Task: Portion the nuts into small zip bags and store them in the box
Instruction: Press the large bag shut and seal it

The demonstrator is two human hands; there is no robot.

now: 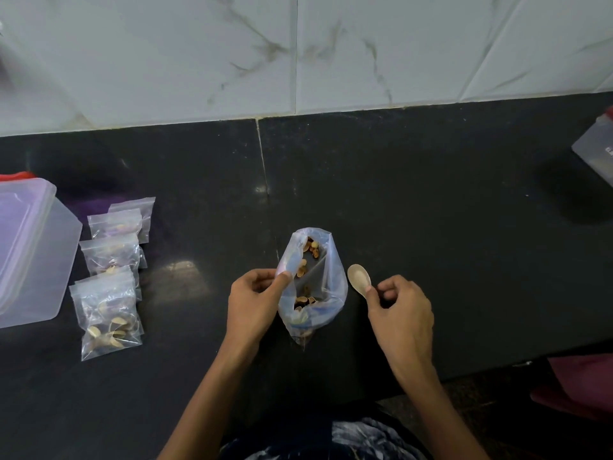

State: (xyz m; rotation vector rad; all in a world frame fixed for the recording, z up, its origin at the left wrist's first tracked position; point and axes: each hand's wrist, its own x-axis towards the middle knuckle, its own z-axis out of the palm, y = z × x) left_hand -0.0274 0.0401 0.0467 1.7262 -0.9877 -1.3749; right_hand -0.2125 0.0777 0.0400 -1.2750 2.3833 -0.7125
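A clear plastic bag (323, 287) with pistachio nuts (302, 301) inside stands open on the dark counter (431, 200). My left hand (255, 303) pinches the bag's left rim between thumb and fingers. My right hand (403, 313) holds a small pale spoon (359, 279) by its handle, just right of the bag, bowl pointing up-left. Several small zip bags (111, 300) with nuts lie in a row at the left. Beside them, at the left edge, stands a translucent plastic box (30, 247).
A marble-tiled wall (298, 51) rises behind the counter. Another translucent container (597, 147) sits at the far right edge. A red cloth or seat (580, 386) shows below the counter's front edge on the right.
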